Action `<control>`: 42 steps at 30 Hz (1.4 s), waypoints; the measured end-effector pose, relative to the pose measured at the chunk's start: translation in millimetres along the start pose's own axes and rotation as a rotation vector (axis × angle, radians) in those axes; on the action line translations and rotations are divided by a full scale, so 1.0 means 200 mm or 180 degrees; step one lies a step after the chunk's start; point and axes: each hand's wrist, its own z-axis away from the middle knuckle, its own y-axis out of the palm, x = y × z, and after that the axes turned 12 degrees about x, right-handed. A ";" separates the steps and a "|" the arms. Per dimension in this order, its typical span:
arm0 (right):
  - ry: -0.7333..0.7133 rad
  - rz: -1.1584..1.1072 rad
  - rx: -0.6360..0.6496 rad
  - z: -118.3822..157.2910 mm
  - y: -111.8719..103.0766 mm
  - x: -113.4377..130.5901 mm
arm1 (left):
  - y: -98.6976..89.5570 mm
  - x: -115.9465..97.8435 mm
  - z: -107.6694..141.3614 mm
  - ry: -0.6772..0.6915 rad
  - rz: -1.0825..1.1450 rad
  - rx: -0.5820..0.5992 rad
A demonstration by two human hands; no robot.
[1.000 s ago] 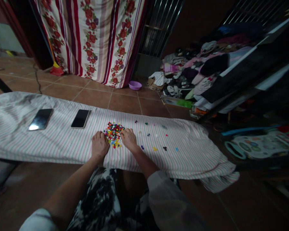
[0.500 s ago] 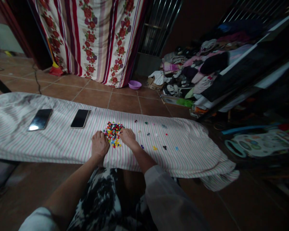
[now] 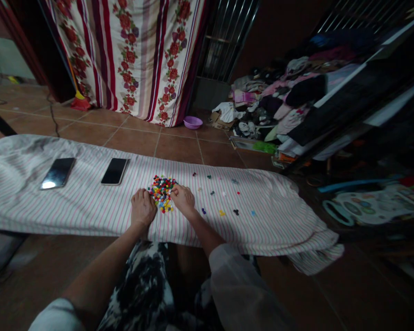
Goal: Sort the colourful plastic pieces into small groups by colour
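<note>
A pile of small, bright, many-coloured pieces (image 3: 163,187), bead-like but too small to name surely, lies on a striped cloth (image 3: 89,207). At the pile's left edge my left hand (image 3: 143,208) rests on the cloth, closed with its fingers curled; anything under them is hidden. My right hand (image 3: 183,199) is at the pile's right side, thumb and fingers pinched together over it. What the pinch holds is too small to make out. To the right, small groups sorted by colour lie apart, among them yellow pieces (image 3: 222,212), black pieces (image 3: 236,212) and light-blue pieces (image 3: 253,213).
Two phones, one dark and shiny (image 3: 58,173) and one light-edged (image 3: 115,171), lie on the cloth at left. Beyond it are a purple basin (image 3: 192,122), a floral curtain (image 3: 145,59) and a clothes heap (image 3: 269,96). A patterned board (image 3: 369,205) stands at right.
My right hand has shifted very slightly at the pile's right side, still pinched. My left hand stays where it was, and the colour groups look the same.
</note>
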 end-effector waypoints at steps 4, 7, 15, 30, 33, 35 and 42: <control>-0.0123 -0.0344 -0.0180 0.02 0.02 -0.02 | -0.01 0.00 0.00 0.0008 -0.0006 0.0060; -0.0050 -0.0681 -0.0209 0.03 0.04 -0.02 | -0.01 0.00 0.00 0.0013 0.0001 0.0083; -0.0157 -0.1755 -0.0308 0.08 0.11 -0.07 | -0.02 0.00 0.00 -0.0009 -0.0054 0.0091; -0.0629 -0.1319 -0.1026 0.33 -0.03 -0.31 | -0.10 -0.03 0.02 0.0063 -0.0322 0.0417; -0.0554 -0.1300 -0.1192 0.38 -0.08 -0.41 | -0.11 -0.02 0.03 0.0116 -0.0330 0.0453; -0.0429 -0.1290 -0.1346 0.41 -0.10 -0.49 | -0.11 -0.02 0.03 0.0123 -0.0363 0.0460; -0.0106 -0.1148 -0.1855 0.48 -0.18 -0.75 | -0.12 -0.03 0.03 0.0054 -0.0342 0.0513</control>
